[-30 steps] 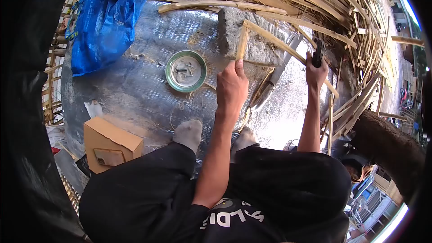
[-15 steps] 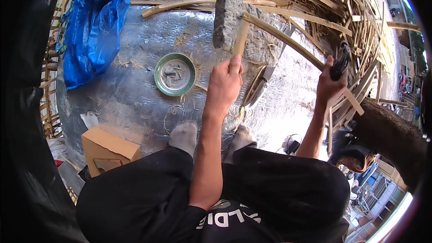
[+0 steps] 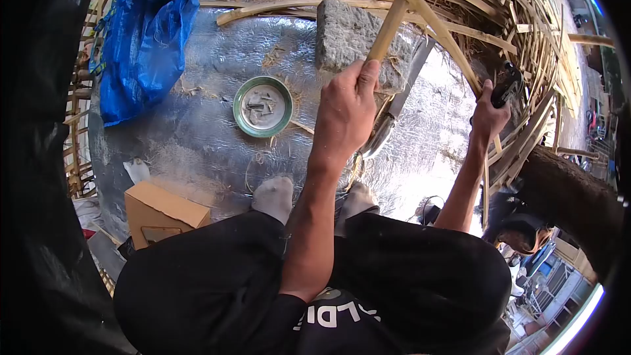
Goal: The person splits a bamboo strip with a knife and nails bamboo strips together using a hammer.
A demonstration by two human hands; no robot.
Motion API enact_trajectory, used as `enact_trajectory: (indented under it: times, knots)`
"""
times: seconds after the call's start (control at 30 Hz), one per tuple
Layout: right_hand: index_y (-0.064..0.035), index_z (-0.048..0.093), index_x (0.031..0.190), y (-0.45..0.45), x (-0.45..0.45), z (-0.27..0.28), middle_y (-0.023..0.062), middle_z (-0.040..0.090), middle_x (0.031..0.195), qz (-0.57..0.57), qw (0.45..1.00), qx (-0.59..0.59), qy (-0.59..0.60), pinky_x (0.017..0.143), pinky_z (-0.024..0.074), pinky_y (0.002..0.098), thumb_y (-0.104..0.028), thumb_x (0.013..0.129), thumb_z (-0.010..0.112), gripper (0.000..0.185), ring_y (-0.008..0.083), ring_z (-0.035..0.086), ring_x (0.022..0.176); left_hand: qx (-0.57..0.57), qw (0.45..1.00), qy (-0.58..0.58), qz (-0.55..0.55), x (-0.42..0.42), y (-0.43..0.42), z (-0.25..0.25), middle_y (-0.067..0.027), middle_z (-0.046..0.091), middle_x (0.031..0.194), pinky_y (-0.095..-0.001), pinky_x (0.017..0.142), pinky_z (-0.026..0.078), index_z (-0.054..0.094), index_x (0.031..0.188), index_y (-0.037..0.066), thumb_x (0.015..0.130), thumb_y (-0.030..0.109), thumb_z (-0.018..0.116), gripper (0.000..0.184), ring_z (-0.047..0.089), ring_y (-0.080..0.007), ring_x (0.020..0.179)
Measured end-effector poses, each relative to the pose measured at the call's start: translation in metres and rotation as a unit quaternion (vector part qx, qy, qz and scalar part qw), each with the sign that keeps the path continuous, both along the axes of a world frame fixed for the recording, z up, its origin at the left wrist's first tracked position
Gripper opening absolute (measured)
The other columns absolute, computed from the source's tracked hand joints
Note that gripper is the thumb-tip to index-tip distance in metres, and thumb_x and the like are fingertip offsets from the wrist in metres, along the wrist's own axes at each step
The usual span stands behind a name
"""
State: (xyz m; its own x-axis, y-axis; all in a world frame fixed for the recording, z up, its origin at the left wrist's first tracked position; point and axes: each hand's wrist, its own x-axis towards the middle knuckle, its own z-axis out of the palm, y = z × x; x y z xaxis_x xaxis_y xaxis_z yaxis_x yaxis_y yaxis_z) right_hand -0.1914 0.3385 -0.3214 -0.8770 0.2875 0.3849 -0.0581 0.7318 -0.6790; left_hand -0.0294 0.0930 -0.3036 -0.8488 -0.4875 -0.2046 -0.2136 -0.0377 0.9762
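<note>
My left hand point(image 3: 348, 102) is closed round the lower end of a short wooden strip point(image 3: 389, 26). At its top this strip meets a longer wooden strip point(image 3: 448, 41), forming a sharp angle. The longer strip's lower part is in my right hand point(image 3: 490, 115), which also grips a black tool point(image 3: 507, 84). Below the strips lies a rough grey stone block point(image 3: 342, 36). A large knife point(image 3: 388, 125) rests beside the block, between my two hands. To the left is a green-rimmed bowl point(image 3: 237, 106) with small pieces inside.
A blue sack point(image 3: 144, 52) lies at the upper left. At the lower left is a cardboard box point(image 3: 161, 207). Many split wooden strips point(image 3: 539, 46) are heaped along the back and right, near a thick log point(image 3: 568, 190). My feet rest on the silvery mat point(image 3: 197, 131).
The joined end of the strips has risen and shifted right, beyond the stone block. My left hand has moved up and right; the angle between the strips looks sharper than half a second ago.
</note>
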Motion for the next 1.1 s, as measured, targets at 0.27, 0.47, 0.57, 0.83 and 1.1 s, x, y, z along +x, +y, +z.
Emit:
enact_trajectory:
  times: [0.27,0.47,0.57,0.83,1.1]
  knots:
    - [0.0023,0.065,0.082,-0.020,0.016,0.015,0.0043,0.059,0.064,0.051,0.999,0.011,0.003,0.058,0.0437,0.0311,-0.034,0.089,0.073,0.038,0.0123,0.051,0.060,-0.003,0.999,-0.033,-0.041,0.024,-0.039,0.016,0.0067,0.036,0.057,-0.0228,0.044,0.027,0.052,0.078,0.006,0.104,0.038,0.049,0.041,0.033,-0.0024,0.049]
    - [0.0017,0.063,0.084,-0.049,0.008,0.038,0.0063,0.058,0.062,0.111,0.994,-0.011,0.023,0.057,0.0436,0.0319,-0.031,0.089,0.072,0.035,0.0135,0.051,0.058,0.022,0.996,-0.079,-0.030,0.028,-0.067,0.020,0.0092,0.033,0.055,-0.0195,0.038,0.024,0.050,0.079,0.010,0.102,0.045,0.050,0.041,0.030,0.0004,0.043]
    - [0.0007,0.062,0.083,-0.039,-0.006,0.040,0.0093,0.059,0.063,0.092,0.995,0.004,0.039,0.057,0.0447,0.0340,-0.032,0.090,0.071,0.035,0.0175,0.054,0.056,-0.029,0.994,-0.080,-0.061,0.014,-0.079,0.036,0.0072,0.039,0.056,-0.0196,0.038,0.029,0.054,0.082,0.009,0.101,0.048,0.052,0.043,0.035,-0.0010,0.043]
    - [0.0009,0.062,0.083,-0.013,0.018,0.013,0.0050,0.054,0.061,0.076,0.996,-0.035,0.008,0.055,0.0399,0.0312,-0.031,0.091,0.071,0.034,0.0116,0.046,0.058,-0.031,0.985,-0.039,-0.168,-0.038,-0.097,0.026,0.0001,0.051,0.060,-0.0207,0.044,0.038,0.059,0.095,0.004,0.097,0.054,0.055,0.050,0.045,-0.0048,0.047]
    - [-0.0034,0.066,0.083,0.009,0.043,-0.019,-0.0046,0.054,0.065,-0.039,0.970,-0.082,0.226,0.054,0.0376,0.0220,-0.020,0.090,0.076,0.021,0.0047,0.045,0.059,-0.016,0.940,-0.002,-0.341,-0.046,-0.071,0.078,0.0018,0.046,0.059,-0.0210,0.043,0.027,0.057,0.094,0.002,0.100,0.046,0.054,0.045,0.038,-0.0042,0.045]
